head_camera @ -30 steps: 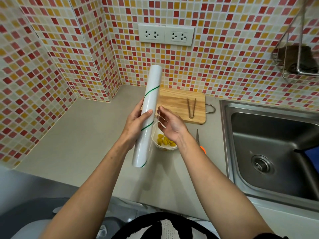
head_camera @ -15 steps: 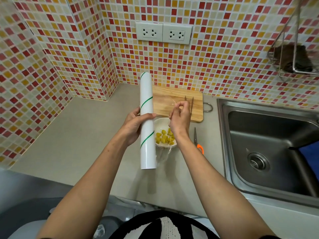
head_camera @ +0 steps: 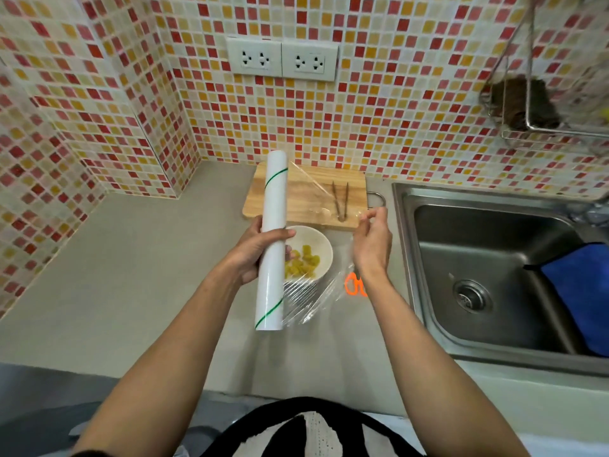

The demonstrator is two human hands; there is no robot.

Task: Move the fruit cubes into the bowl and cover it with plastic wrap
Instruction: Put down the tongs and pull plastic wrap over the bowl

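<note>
A left hand [head_camera: 255, 250] clasps a roll of plastic wrap [head_camera: 273, 239], its long axis running near to far, above a worktop [head_camera: 131, 275]. The right hand [head_camera: 372, 240] pinches a drawn sheet [head_camera: 316, 206] over a white bowl [head_camera: 321, 245] of yellow fruit cubes [head_camera: 301, 263], near a cutting board [head_camera: 303, 189].

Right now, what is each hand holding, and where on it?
The left hand grips the wrap roll around its middle. The right hand pinches the free edge of the pulled-out film.
</note>
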